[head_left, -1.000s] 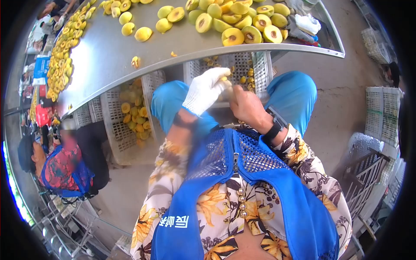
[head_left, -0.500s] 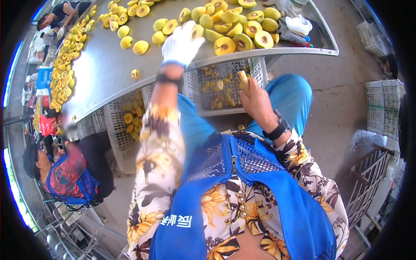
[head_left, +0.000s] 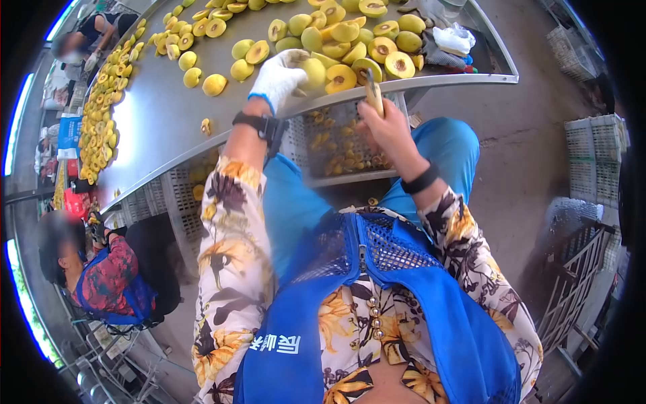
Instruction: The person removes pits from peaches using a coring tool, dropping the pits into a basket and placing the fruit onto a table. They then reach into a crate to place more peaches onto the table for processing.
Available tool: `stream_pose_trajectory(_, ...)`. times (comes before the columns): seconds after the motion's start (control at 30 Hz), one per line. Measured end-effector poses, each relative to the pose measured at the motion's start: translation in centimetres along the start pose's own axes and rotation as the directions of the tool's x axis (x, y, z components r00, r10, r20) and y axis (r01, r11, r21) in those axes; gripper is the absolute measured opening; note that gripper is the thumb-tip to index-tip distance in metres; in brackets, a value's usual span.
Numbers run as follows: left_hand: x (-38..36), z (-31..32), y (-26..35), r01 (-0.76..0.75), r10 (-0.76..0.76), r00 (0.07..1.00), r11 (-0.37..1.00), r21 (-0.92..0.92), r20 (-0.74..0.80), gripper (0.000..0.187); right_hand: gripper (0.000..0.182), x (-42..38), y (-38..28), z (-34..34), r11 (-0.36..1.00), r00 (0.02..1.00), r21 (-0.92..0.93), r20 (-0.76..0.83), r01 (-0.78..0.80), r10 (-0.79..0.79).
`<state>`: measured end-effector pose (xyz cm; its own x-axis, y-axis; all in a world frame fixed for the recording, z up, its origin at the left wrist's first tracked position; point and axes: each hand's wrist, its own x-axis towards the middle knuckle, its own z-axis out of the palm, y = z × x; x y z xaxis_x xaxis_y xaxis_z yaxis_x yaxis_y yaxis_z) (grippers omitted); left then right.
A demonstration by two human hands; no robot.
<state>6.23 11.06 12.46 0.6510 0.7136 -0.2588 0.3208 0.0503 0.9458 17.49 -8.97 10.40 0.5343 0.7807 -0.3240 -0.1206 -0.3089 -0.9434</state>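
Observation:
My left hand point(head_left: 279, 79), in a white knit glove, is closed around a yellow peach half point(head_left: 312, 74) at the near edge of the metal table point(head_left: 155, 128). My bare right hand point(head_left: 388, 126) grips a short wooden-handled knife point(head_left: 373, 97), its narrow metal tip pointing up toward the table. Just beyond both hands lies a pile of halved yellow peaches point(head_left: 340, 79), several with brown pit hollows showing. The exact cut face of the held half is turned from view.
Beneath the table edge, a white plastic crate point(head_left: 350, 176) contains small yellow pieces. A white plastic bag point(head_left: 454, 40) lies at the table's right end. Stacked crates point(head_left: 592, 158) stand at right. A co-worker point(head_left: 111, 279) sits at left, near a long row of peach halves point(head_left: 101, 128).
My left hand has drawn a peach half from the pile toward the table edge. My right hand has risen slightly leftward, bringing the knife closer to it.

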Motion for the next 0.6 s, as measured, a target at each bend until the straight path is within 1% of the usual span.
stream_pose_trajectory(0.03, -1.7, 0.7, 0.2, -0.023, 0.025, 0.999, 0.997, -0.07, 0.034, 0.043, 0.037, 0.3, -0.7, 0.5, 0.983, 0.993, 0.151, 0.052, -0.11, 0.103)
stream_pose_trajectory(0.07, -2.7, 1.3, -0.6, -0.186, 0.186, 0.982, 0.982, 0.008, 0.031, 0.041, 0.039, 0.6, -1.0, 0.9, 0.936, 0.982, 0.318, 0.15, -0.154, 0.11)
stream_pose_trajectory(0.1, -3.6, 2.1, -1.2, -0.35, 0.347, 0.937, 0.933, 0.085, 0.042, 0.039, 0.039, 1.2, -0.6, 1.0, 0.878, 0.962, 0.431, 0.252, -0.209, 0.105)
stream_pose_trajectory(0.13, -5.6, 3.1, -0.1, -0.314, 0.313, 0.945, 0.949, -0.012, 0.097, 0.036, 0.039, 2.1, 0.1, 1.1, 0.805, 0.933, 0.53, 0.349, -0.269, 0.082)
stream_pose_trajectory(0.17, -7.1, 3.7, 0.3, -0.344, 0.345, 0.93, 0.938, -0.027, 0.124, 0.035, 0.039, 2.6, 0.5, 1.3, 0.717, 0.896, 0.61, 0.443, -0.337, 0.044)
stream_pose_trajectory(0.2, -7.8, 4.1, 0.0, -0.352, 0.357, 0.932, 0.933, -0.079, 0.058, 0.035, 0.036, 1.9, -0.1, 1.8, 0.758, 0.919, 0.594, 0.393, -0.27, 0.019)
stream_pose_trajectory(0.23, -8.5, 4.5, -0.3, -0.358, 0.36, 0.933, 0.924, -0.131, -0.009, 0.034, 0.034, 1.0, -0.1, 2.4, 0.764, 0.941, 0.61, 0.338, -0.211, -0.01)
stream_pose_trajectory(0.27, -9.5, 4.9, -0.3, -0.345, 0.308, 0.938, 0.881, -0.324, -0.16, 0.035, 0.032, 0.3, -0.2, 2.9, 0.77, 0.959, 0.62, 0.28, -0.147, -0.043)
stream_pose_trajectory(0.3, -10.0, 5.4, -0.2, -0.351, 0.227, 0.929, 0.792, -0.5, -0.293, 0.035, 0.031, 0.0, -0.3, 3.3, 0.775, 0.972, 0.627, 0.219, -0.079, -0.079)
stream_pose_trajectory(0.33, -9.8, 5.9, -1.1, -0.295, 0.107, 0.952, 0.559, -0.775, -0.286, 0.035, 0.031, -0.3, -0.3, 3.6, 0.792, 0.985, 0.608, 0.164, -0.06, -0.051)
stream_pose_trajectory(0.37, -9.8, 6.5, -1.9, -0.24, 0.054, 0.968, 0.481, -0.843, -0.245, 0.036, 0.033, 0.1, 0.6, 4.5, 0.87, 0.986, 0.474, 0.022, 0.134, -0.164)
stream_pose_trajectory(0.4, -9.9, 7.0, -2.5, -0.187, 0.009, 0.98, 0.393, -0.9, -0.2, 0.04, 0.036, 0.5, 0.9, 5.9, 0.901, 0.95, 0.3, -0.096, 0.313, -0.298)
stream_pose_trajectory(0.43, -10.0, 7.4, -2.8, -0.134, -0.031, 0.988, 0.297, -0.945, -0.15, 0.045, 0.038, 0.6, 0.9, 6.7, 0.879, 0.877, 0.099, -0.182, 0.465, -0.444)
stream_pose_trajectory(0.47, -9.7, 7.4, -3.0, -0.093, -0.167, 0.971, 0.393, -0.915, -0.171, 0.046, 0.043, -0.5, 1.3, 6.2, 0.908, 0.901, -0.066, -0.116, 0.413, -0.418)
stream_pose_trajectory(0.57, -9.4, 6.0, -3.6, -0.033, -0.283, 0.953, 0.268, -0.963, -0.112, 0.043, 0.042, -2.6, 0.0, 6.1, 0.93, 0.955, -0.25, -0.06, 0.269, -0.292)
stream_pose_trajectory(0.6, -9.9, 6.1, -2.6, -0.086, -0.292, 0.936, 0.347, -0.934, -0.195, 0.04, 0.036, -2.9, 0.1, 5.9, 0.875, 0.918, -0.316, -0.03, 0.366, -0.395)
